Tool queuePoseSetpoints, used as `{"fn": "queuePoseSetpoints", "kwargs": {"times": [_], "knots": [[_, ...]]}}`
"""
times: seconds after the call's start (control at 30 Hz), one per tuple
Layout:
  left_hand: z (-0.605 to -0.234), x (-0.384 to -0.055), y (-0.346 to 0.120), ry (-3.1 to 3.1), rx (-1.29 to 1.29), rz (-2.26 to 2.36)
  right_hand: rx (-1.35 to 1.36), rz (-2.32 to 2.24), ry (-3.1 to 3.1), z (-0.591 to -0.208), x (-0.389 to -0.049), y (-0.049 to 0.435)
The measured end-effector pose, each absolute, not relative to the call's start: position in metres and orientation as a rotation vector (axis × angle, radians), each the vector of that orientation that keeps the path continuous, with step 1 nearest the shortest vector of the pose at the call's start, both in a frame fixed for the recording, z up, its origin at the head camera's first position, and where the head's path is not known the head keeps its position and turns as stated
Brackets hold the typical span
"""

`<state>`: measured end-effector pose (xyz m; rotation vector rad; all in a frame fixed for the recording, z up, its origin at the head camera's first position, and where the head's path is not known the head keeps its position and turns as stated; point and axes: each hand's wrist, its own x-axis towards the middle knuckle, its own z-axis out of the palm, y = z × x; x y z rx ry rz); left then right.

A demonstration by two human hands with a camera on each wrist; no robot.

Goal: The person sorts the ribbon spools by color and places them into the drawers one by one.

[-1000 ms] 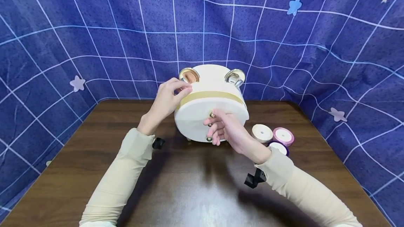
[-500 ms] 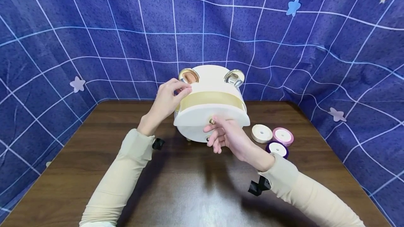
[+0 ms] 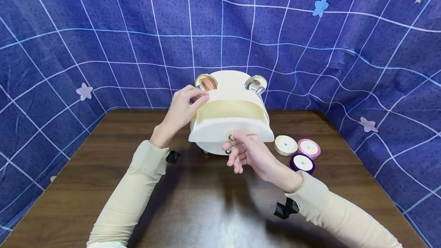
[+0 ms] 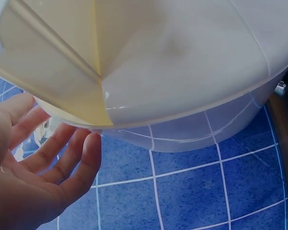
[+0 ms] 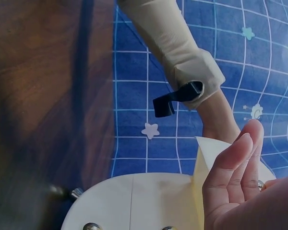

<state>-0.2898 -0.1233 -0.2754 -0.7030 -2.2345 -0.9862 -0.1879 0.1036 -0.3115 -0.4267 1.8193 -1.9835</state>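
A white drawer box (image 3: 229,81) with two shiny round ears, the left ear (image 3: 206,82) and the right ear (image 3: 256,85), stands on the table. Its upper drawer (image 3: 208,130) is pulled partway out, showing a cream-yellow inside. My right hand (image 3: 255,154) pinches the gold knob (image 3: 231,137) of that drawer between thumb and index finger, its other fingers loosely bent. At the box's upper left, below the left ear, is my left hand (image 3: 186,106). In the left wrist view its fingertips (image 4: 92,148) rest at the box's edge, fingers relaxed and slightly bent.
Right of the box lie three ribbon rolls: a cream roll (image 3: 285,146), a pink roll (image 3: 309,149) and a purple roll (image 3: 302,163). Below the open drawer, a lower knob (image 3: 228,151) shows. A blue gridded cloth (image 3: 144,49) hangs behind the brown wooden table (image 3: 113,144).
The upper drawer has slid out toward me, with my right hand drawing back on its knob. More of the yellow inside shows. My left hand has stayed in place.
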Motion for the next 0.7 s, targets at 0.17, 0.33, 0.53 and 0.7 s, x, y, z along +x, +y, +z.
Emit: {"fn": "queuePoseSetpoints", "kwargs": {"times": [0.17,0.33,0.53,0.7], "knots": [[-0.275,-0.289,-0.123,-2.238,-0.699,-0.990,-0.434,-1.990,1.811,-0.312,-0.184,0.105],[-0.275,-0.290,-0.121,-2.229,-0.704,-0.984,-0.443,-1.982,1.807,-0.312,-0.181,0.106],[-0.276,-0.290,-0.121,-2.228,-0.698,-0.988,-0.461,-1.976,1.803,-0.314,-0.176,0.108],[-0.276,-0.290,-0.120,-2.225,-0.694,-0.975,-0.485,-1.952,1.808,-0.315,-0.171,0.108]]}}
